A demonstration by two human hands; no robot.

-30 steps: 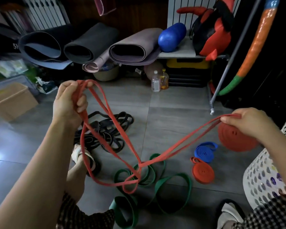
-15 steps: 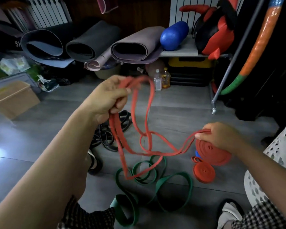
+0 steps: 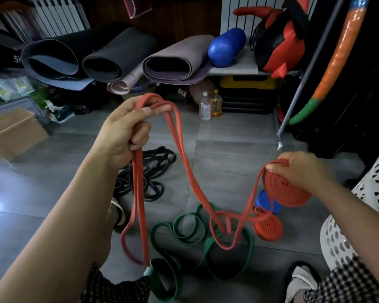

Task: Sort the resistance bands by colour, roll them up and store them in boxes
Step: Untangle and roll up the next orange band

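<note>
Centrally, a long red flat rubber resistance band [image 3: 185, 159] spans the space between both hands, held above the grey tiled floor [image 3: 228, 154]; the left hand [image 3: 127, 130] is raised, its fingers curled round several gathered strands of this band, from which two loops hang down beside the left forearm; the right hand [image 3: 302, 171], lower and to the right, grips a partly wound red disc-shaped roll [image 3: 286, 190] of the same band, the thumb and forefinger pinching the strand where it meets the top of the roll. Between the hands the loose band sags into a slack, crossed loop that reaches down over the green flat rubber bands [image 3: 207, 244], which lie unrolled in overlapping loops on the floor in front of the person; whether the red loop touches them cannot be told. Just below the right hand, on the floor, lie a small blue coiled band [image 3: 266, 201] and a small red coiled band [image 3: 268, 229], near each other; a tangle of black rubber bands [image 3: 155, 158] lies on the floor beyond the left wrist. At the right edge stands a white perforated plastic basket [image 3: 335, 239]; at the far left sits a brown cardboard box [image 3: 13, 132]; along the back lie rolled exercise mats [image 3: 179, 66] and a blue foam cylinder [image 3: 227, 47].
</note>
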